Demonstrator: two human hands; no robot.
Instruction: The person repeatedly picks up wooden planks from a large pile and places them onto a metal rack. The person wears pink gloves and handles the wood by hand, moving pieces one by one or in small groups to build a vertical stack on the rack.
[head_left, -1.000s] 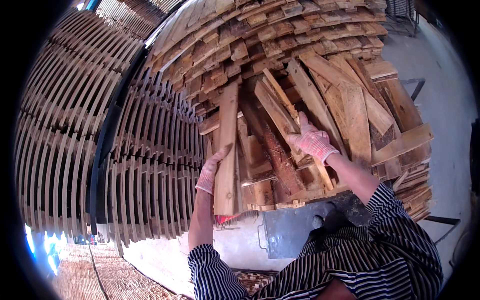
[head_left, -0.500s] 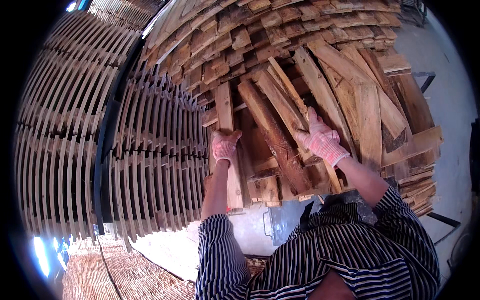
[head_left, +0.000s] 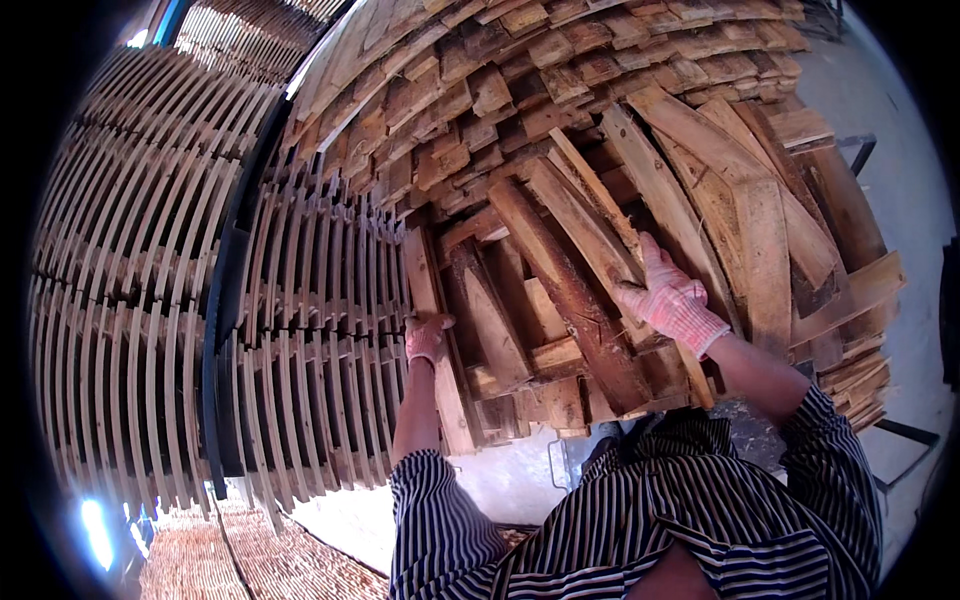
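Note:
My left hand point(head_left: 427, 338), in a pink-and-white knitted glove, is closed round the edge of a long wooden board point(head_left: 455, 395) at the left side of the wood pile. My right hand point(head_left: 678, 303), gloved alike, is closed on a narrow wooden strip point(head_left: 592, 180) that slants over the pile; its lower end shows below the hand. Between my hands lie a dark, bark-edged board point(head_left: 565, 290) and a shorter board point(head_left: 490, 315). Another plank point(head_left: 580, 220) runs just left of the strip. A wide pale plank point(head_left: 665, 190) lies right of it.
Layered board ends point(head_left: 560, 75) rise in a stack beyond the pile. To the left stand racks of thin, spaced slats point(head_left: 310, 290) behind a dark upright post point(head_left: 222, 330). Crossed loose planks point(head_left: 765, 250) lie to the right, with grey floor point(head_left: 850, 90) past them.
My left hand has shifted left with the board, which now lies along the pile's left edge and uncovers a shorter board. My right hand keeps its hold on the strip; the view has shifted slightly.

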